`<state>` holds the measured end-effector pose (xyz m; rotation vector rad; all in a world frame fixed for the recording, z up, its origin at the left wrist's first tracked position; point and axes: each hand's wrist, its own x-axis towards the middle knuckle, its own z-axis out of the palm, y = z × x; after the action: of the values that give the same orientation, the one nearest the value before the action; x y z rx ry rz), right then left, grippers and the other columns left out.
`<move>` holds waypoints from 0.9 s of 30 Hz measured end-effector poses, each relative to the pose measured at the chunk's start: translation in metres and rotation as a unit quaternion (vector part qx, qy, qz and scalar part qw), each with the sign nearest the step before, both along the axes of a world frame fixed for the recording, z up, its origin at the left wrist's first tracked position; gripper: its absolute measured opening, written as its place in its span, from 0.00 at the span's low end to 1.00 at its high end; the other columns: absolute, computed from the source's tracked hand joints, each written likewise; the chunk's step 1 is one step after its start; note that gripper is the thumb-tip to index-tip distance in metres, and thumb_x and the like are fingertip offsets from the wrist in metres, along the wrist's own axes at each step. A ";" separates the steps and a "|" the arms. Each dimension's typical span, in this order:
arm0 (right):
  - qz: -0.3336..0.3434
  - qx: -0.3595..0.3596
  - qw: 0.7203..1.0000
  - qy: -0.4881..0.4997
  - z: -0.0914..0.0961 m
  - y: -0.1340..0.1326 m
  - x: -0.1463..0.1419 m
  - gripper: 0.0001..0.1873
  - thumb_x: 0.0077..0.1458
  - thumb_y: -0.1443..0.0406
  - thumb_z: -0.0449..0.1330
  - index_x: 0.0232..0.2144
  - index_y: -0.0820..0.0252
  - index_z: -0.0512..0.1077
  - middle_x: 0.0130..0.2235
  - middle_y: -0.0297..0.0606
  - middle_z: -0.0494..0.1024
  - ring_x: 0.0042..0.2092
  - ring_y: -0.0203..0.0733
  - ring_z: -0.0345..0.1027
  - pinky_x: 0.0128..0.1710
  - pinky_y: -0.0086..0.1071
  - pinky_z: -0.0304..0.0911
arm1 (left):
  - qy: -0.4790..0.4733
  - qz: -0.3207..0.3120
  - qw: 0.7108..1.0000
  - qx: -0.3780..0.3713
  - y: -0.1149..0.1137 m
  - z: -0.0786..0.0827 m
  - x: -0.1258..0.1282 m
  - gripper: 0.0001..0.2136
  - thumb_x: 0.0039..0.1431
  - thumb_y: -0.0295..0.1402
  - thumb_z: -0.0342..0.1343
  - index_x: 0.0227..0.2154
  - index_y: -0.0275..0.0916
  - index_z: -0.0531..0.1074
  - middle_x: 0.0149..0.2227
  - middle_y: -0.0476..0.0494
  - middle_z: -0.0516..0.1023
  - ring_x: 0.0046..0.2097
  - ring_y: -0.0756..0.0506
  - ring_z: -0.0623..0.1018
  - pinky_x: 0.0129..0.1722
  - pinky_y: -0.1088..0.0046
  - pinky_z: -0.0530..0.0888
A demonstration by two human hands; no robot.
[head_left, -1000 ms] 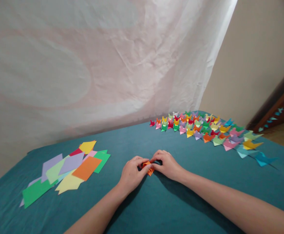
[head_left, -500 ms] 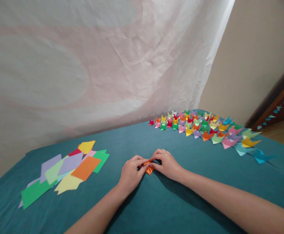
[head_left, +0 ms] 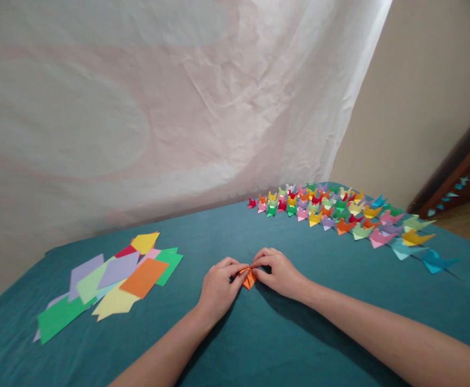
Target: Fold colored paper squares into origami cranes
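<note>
A small folded orange paper [head_left: 248,278] lies at the middle of the teal table cloth [head_left: 259,344]. My left hand [head_left: 218,287] pinches its left side, fingers curled. My right hand [head_left: 279,271] pinches its right side, fingertips pressed on the fold. Both hands rest low on the cloth and meet over the paper, which they partly hide.
A loose pile of flat coloured paper sheets [head_left: 109,277] lies at the left. Rows of several folded paper birds [head_left: 339,215] stand at the back right. A pale sheet hangs behind the table. A wooden frame [head_left: 460,177] with small paper shapes is at the far right.
The orange paper looks more compact and folded tighter between the fingertips. Both hands have stayed nearly in place.
</note>
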<state>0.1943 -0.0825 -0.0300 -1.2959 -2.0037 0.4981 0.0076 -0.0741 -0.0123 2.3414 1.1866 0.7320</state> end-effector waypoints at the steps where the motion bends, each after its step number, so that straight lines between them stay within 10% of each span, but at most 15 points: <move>1: -0.001 -0.002 1.000 0.002 0.000 0.000 0.000 0.08 0.51 0.69 0.58 0.31 0.54 0.77 0.35 0.34 0.75 0.38 0.39 0.66 0.42 0.33 0.57 | 0.002 0.000 1.000 0.000 0.000 0.000 0.000 0.11 0.61 0.33 0.50 0.42 0.45 0.75 0.36 0.48 0.74 0.37 0.49 0.73 0.38 0.76 0.68; 27: -0.079 -0.007 0.997 -0.001 0.003 -0.003 -0.010 0.04 0.47 0.70 0.59 0.23 0.59 0.71 0.31 0.35 0.73 0.37 0.40 0.64 0.39 0.34 0.56 | 0.067 -0.010 0.996 0.059 -0.003 0.002 0.003 0.11 0.57 0.30 0.53 0.41 0.47 0.75 0.37 0.47 0.73 0.40 0.46 0.69 0.42 0.70 0.67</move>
<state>0.1838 -0.0855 -0.0272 -1.4493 -1.8834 0.4367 0.0107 -0.0774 -0.0103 2.5311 1.2037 0.6645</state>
